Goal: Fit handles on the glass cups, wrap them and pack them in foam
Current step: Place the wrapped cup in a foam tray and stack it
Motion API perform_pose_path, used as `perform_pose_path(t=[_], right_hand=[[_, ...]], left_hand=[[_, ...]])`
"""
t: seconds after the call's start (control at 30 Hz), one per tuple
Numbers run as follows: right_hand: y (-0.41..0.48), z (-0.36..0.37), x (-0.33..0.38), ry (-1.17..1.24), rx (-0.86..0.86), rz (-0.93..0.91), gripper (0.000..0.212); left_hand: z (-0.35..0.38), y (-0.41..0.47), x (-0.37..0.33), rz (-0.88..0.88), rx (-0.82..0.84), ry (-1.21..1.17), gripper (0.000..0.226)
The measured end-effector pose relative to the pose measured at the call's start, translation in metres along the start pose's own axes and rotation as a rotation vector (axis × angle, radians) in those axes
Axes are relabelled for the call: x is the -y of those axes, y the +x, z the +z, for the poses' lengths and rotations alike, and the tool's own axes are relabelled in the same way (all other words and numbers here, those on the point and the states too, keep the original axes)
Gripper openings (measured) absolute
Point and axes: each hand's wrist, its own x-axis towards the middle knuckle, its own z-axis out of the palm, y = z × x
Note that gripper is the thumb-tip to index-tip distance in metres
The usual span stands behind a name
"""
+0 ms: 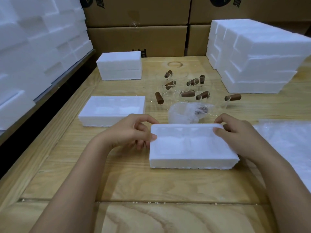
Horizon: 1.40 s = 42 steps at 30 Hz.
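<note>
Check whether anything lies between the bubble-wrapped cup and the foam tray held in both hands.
Nothing visible does. The wrapped cup lies on the table just behind the foam tray, whose recesses look empty. The left hand and right hand both grip the tray's ends, so one would likely have to let go first.

From my end, no text is legible. The cardboard boxes [138,39] behind the bench [151,182] carry dark printed marks. One [94,1] sits at the top left and another [223,1] at the top right, both cut off by the frame edge. A small black mark [143,52] sits low on a box, partly hidden behind the foam block [119,65]. I cannot make out letters, numbers or a brand in any of them.
</note>
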Motion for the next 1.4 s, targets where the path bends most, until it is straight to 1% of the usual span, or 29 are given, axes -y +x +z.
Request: perform_pose_path(t=[0.1,0.17,0.2,0.27,0.3,0.33,0.37,0.4,0.43,0.5,0.57,0.63,0.7,0.83,0.9,1.0,1.1,1.17,1.3,1.37,1.4], right_hand=[[0.008,0.005,0.006,-0.038,-0.036,0.014,0.004],[0.010,0.004,0.008,-0.051,-0.061,0.024,0.007],[0.011,0.002,0.009,-0.039,-0.117,0.010,0.009],[0.014,-0.005,0.014,-0.013,-0.270,-0.034,0.011],[0.018,-0.009,0.017,-0.015,-0.297,-0.051,0.013],[0.024,-0.013,0.020,-0.036,-0.272,-0.067,0.017],[0.030,-0.015,0.022,-0.074,-0.209,-0.082,0.024],[0.036,-0.015,0.025,-0.113,-0.140,-0.089,0.029],[0.041,-0.014,0.027,-0.147,-0.086,-0.091,0.033],[0.047,-0.009,0.027,-0.194,-0.042,-0.097,0.037],[0.051,-0.003,0.024,-0.202,-0.056,-0.115,0.036],[0.053,0.000,0.022,-0.177,-0.089,-0.128,0.031],[0.053,0.003,0.020,-0.110,-0.123,-0.124,0.026],[0.052,0.005,0.020,0.047,-0.197,-0.134,0.025],[0.049,0.005,0.023,0.205,-0.259,-0.159,0.029],[0.045,0.007,0.028,0.421,-0.350,-0.215,0.033],[0.042,0.008,0.036,0.581,-0.390,-0.261,0.030],[0.042,0.009,0.042,0.661,-0.381,-0.281,0.022],[0.044,0.012,0.045,0.688,-0.341,-0.261,0.010],[0.046,0.012,0.045,0.701,-0.310,-0.230,0.005],[0.046,0.011,0.045,0.718,-0.295,-0.205,0.007]], left_hand=[[-0.003,0.001,0.002,0.016,-0.062,0.001,0.037],[-0.003,0.001,0.002,0.051,-0.121,0.071,0.031],[-0.003,0.001,0.002,0.093,-0.187,0.143,0.029],[0.001,0.002,-0.003,0.218,-0.385,0.299,0.022],[0.005,0.003,-0.008,0.283,-0.484,0.366,0.023],[0.009,0.006,-0.016,0.331,-0.547,0.415,0.026],[0.012,0.011,-0.025,0.354,-0.560,0.446,0.029],[0.015,0.017,-0.033,0.342,-0.521,0.475,0.032],[0.017,0.024,-0.040,0.299,-0.443,0.507,0.037],[0.021,0.038,-0.047,0.192,-0.267,0.551,0.046],[0.025,0.048,-0.045,0.139,-0.170,0.513,0.038],[0.027,0.056,-0.038,0.141,-0.181,0.448,0.022],[0.027,0.059,-0.029,0.171,-0.215,0.360,0.014],[0.027,0.058,-0.015,0.249,-0.280,0.235,0.019],[0.029,0.056,-0.016,0.319,-0.338,0.182,0.018],[0.030,0.053,-0.024,0.452,-0.460,0.035,0.019],[0.029,0.049,-0.032,0.542,-0.509,-0.115,0.023],[0.027,0.046,-0.035,0.544,-0.510,-0.196,0.027],[0.022,0.046,-0.037,0.464,-0.441,-0.308,0.035],[0.016,0.045,-0.035,0.441,-0.343,-0.347,0.050],[0.014,0.044,-0.033,0.441,-0.283,-0.347,0.061]])
